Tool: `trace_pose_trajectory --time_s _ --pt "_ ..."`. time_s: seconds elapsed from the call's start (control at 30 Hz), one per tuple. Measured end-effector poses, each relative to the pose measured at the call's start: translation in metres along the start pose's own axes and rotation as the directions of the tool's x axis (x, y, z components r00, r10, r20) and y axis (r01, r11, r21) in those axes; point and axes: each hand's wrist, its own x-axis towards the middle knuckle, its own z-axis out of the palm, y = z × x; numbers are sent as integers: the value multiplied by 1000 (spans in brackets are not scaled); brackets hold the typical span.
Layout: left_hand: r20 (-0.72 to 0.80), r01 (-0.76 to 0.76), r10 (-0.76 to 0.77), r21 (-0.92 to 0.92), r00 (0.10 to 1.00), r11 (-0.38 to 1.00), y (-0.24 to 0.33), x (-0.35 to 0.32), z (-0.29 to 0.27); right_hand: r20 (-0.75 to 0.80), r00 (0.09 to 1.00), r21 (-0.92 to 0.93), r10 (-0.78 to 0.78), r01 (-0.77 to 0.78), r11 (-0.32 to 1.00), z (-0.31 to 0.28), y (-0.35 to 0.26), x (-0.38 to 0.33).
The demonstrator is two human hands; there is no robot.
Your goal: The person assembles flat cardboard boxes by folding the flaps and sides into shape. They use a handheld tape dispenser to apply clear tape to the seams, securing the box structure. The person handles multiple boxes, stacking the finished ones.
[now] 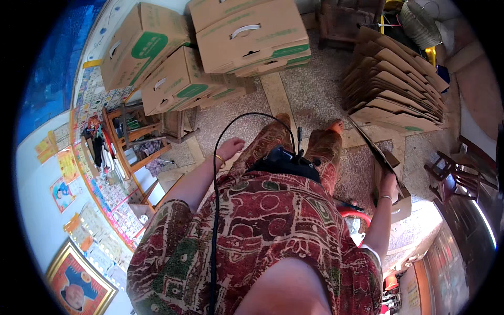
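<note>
Stacked boxes [210, 52] and flattened cartons [394, 84] flank bare floor [315, 89].

Three assembled cardboard boxes [210, 52] stacked; one pile of flattened cartons [394, 89]; one flat carton [391, 178] in hand.

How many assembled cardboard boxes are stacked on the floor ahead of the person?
3, perhaps more hidden: one tilted box at upper left, one below it at centre-left, and one with a white handle at top centre. Edges beneath them suggest further boxes.

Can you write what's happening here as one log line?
right hand: holds flat cardboard box | left hand: empty, open | flat box stack ahead
</note>
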Motion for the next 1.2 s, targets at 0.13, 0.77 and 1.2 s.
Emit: trace_pose_trajectory --time_s 0.13,0.77,1.2 --pt "-112 -59 46 -117 993 991 4 12 -23 -229 970 184 -79 123 975 21 32 -11" --pt "-155 -121 103 -115 983 986 59 44 -63 -319 927 930 200 265 254 -38 -67 -83" --pt "-174 -208 181 -153 968 966 79 101 -105 -223 815 841 535 438 -318 25 -21 -102"
